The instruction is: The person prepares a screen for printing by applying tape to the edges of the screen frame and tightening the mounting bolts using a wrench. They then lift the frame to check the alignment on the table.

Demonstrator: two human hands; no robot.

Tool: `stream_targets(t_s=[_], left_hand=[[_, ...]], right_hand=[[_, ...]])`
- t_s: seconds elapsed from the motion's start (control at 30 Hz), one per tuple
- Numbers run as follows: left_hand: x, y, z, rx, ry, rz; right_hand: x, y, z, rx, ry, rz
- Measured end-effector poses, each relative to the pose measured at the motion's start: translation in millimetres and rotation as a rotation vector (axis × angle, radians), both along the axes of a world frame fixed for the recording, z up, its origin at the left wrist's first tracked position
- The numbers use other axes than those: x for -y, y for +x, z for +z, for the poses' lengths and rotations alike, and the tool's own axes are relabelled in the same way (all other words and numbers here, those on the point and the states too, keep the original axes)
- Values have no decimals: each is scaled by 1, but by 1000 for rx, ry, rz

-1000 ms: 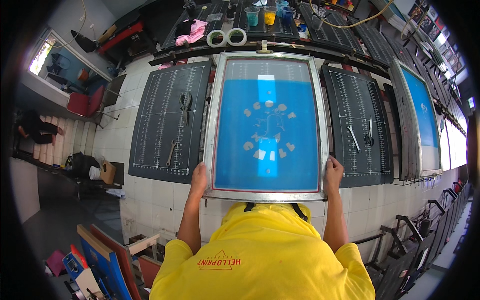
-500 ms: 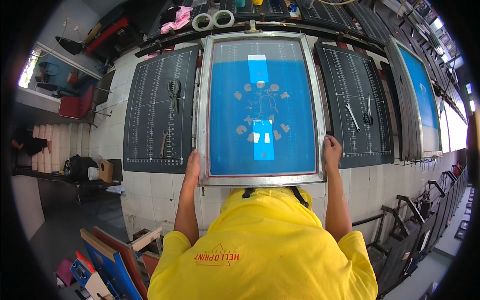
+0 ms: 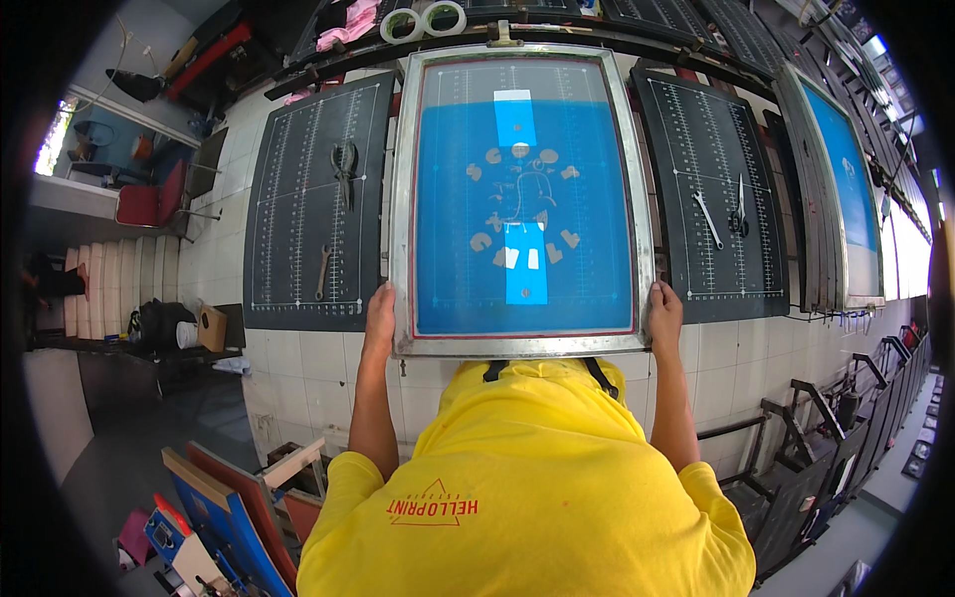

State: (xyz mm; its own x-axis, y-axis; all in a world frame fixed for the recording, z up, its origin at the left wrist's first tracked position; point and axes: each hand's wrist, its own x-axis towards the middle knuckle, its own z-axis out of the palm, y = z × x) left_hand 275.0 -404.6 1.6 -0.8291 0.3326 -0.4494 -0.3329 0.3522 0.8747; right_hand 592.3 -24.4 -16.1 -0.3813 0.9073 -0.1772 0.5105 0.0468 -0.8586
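Note:
A silk-screen printing frame (image 3: 402, 229) lies before me, with a metal border around a blue-coated mesh (image 3: 458, 298). Small pale shapes form a ring in the mesh around a fine line drawing. Two bright rectangular patches show above and below that ring, and a gridded board is visible through the mesh. My left hand (image 3: 380, 316) is closed on the near left edge of the frame, thumb side up. At the opposite edge, my right hand (image 3: 667, 316) grips the near right side, its fingers partly hidden. The far edge of the frame sits at a metal clamp (image 3: 503, 34).
Left of the frame, a black gridded board (image 3: 288, 219) carries pliers (image 3: 345, 175) and a wrench (image 3: 323, 274). The right board (image 3: 686, 269) holds another wrench (image 3: 707, 220) and scissors (image 3: 738, 211). Tape rolls (image 3: 443, 18) stand behind. A second blue screen (image 3: 836, 159) leans at right.
The whole scene sits slightly higher in the picture than before. Both hands keep their hold on the frame's sides, and the frame shows no clear shift against the boards.

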Motion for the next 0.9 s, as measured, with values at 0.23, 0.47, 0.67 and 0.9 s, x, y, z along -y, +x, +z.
stream_targets(t_s=[0.23, 0.47, 0.67, 0.9], left_hand=[[4, -1, -14, -64, -43, 44], [5, -3, -24, -41, -46, 78], [19, -10, -43, 31, 55, 20], [14, -6, -31, -7, -11, 2]], right_hand=[[3, -15, 12, 25, -44, -19], [2, -14, 10, 20, -27, -22], [2, -17, 7, 11, 39, -27], [4, -26, 16, 35, 78, -21]])
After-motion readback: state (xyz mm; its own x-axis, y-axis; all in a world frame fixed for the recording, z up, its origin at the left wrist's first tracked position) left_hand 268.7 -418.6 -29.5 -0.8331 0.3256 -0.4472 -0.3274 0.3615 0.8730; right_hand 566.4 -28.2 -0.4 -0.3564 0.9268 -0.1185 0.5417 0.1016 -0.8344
